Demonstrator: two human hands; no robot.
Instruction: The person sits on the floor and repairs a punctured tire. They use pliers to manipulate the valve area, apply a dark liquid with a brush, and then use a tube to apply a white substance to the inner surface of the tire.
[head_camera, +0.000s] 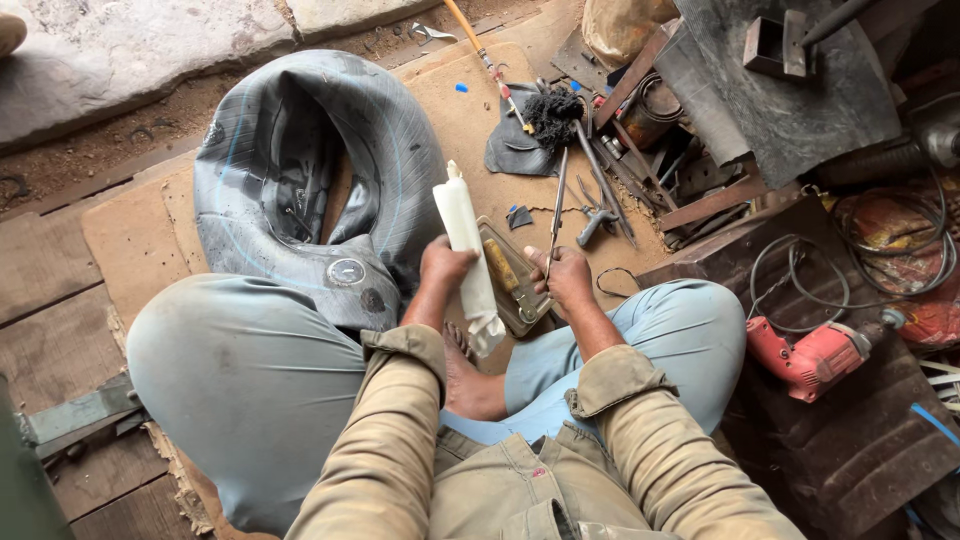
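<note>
A tan shirt with long sleeves is being worn. The left sleeve (400, 400) and the right sleeve (650, 430) are being kept rolled up into thick cuffs, just below the hands. Seams and a flap can be seen on the shirt front, below the cuffs. Light blue-grey trousers (240, 380) are being worn, wide and loose, on both sides of the sleeves. No shoe is being worn on the bare foot (470, 385) between the cuffs.

Both hands (445, 265) (565, 275) raised together, fingers curled closed.
</note>
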